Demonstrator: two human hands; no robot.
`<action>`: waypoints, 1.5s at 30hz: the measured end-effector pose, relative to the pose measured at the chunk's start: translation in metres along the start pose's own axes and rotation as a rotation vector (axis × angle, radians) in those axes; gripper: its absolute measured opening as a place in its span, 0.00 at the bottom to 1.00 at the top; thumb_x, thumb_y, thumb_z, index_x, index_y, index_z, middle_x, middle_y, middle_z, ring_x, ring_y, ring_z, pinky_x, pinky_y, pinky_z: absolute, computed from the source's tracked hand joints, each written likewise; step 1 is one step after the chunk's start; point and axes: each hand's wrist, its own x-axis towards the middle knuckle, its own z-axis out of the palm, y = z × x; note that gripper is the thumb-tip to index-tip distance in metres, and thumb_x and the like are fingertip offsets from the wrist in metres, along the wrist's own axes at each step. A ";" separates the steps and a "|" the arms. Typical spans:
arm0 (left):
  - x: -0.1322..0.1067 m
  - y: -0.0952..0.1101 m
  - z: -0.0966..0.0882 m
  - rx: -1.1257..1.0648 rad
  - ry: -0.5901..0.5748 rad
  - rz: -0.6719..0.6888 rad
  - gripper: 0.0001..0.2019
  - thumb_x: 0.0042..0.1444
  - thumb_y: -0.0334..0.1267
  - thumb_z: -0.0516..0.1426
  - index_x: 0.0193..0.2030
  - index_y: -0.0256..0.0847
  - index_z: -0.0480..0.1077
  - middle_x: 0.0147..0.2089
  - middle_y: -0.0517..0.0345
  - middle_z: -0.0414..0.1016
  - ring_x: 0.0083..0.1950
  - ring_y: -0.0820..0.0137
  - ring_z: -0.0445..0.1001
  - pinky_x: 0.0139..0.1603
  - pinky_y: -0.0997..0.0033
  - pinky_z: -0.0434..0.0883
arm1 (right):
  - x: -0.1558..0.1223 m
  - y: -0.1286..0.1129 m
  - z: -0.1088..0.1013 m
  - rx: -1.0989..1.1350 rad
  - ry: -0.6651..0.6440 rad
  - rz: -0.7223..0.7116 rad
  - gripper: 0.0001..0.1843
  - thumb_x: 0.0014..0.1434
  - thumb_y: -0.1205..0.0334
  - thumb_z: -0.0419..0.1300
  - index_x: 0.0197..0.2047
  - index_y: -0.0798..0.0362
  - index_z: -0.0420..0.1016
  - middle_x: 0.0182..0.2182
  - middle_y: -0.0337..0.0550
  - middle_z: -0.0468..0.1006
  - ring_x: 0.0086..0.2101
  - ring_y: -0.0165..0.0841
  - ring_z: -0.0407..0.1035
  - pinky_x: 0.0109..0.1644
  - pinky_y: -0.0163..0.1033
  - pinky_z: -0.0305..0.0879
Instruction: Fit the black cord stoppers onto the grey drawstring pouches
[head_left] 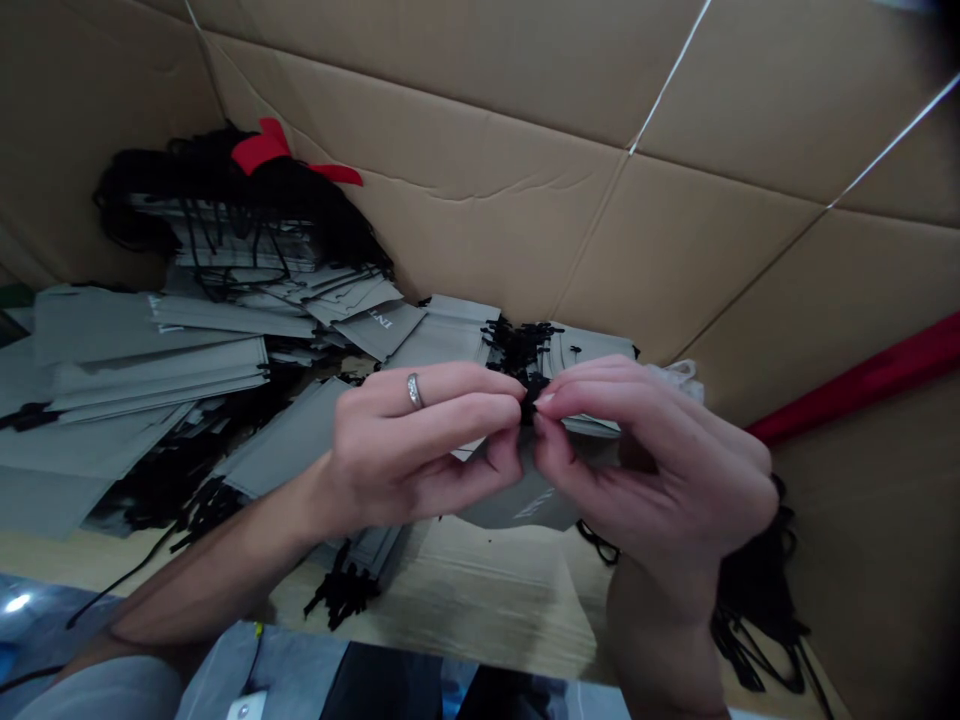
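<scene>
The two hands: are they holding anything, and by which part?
The left hand and right hand pinch what looks like black cord in their fingertips. Which part, and whether it joins the gray lettered piece below, cannot be told.

I see a silvery ring (414, 391) with a textured, glinting band on one finger of my left hand (431, 440), just off centre toward 9 o'clock. At 8 o'clock a pale grey sleeve (112, 690) stops short, leaving the forearm bare. My right hand (667, 460), toward 4 o'clock, joins a bare forearm too. Between 6 and 7 o'clock, I make out dark cloth (382, 685), perhaps trousers; I can't tell.
</scene>
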 end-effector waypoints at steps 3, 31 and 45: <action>0.000 -0.001 0.003 -0.022 0.018 -0.057 0.09 0.62 0.29 0.70 0.43 0.45 0.77 0.42 0.56 0.89 0.36 0.72 0.87 0.40 0.75 0.88 | 0.000 0.002 0.002 0.082 0.026 0.044 0.14 0.63 0.81 0.68 0.41 0.52 0.83 0.34 0.41 0.85 0.35 0.35 0.80 0.39 0.43 0.79; 0.002 0.000 0.008 -0.071 0.055 0.014 0.07 0.58 0.25 0.69 0.39 0.39 0.79 0.44 0.51 0.89 0.40 0.69 0.88 0.43 0.73 0.89 | 0.000 0.002 -0.001 0.117 0.001 0.126 0.12 0.64 0.74 0.67 0.41 0.44 0.83 0.33 0.37 0.85 0.33 0.37 0.81 0.36 0.45 0.81; 0.007 -0.004 0.000 -0.042 -0.003 -0.024 0.06 0.64 0.27 0.69 0.44 0.42 0.81 0.46 0.54 0.89 0.41 0.71 0.88 0.43 0.74 0.88 | -0.003 0.004 -0.007 0.045 -0.003 0.210 0.13 0.63 0.75 0.69 0.43 0.45 0.84 0.36 0.36 0.87 0.37 0.36 0.82 0.40 0.45 0.80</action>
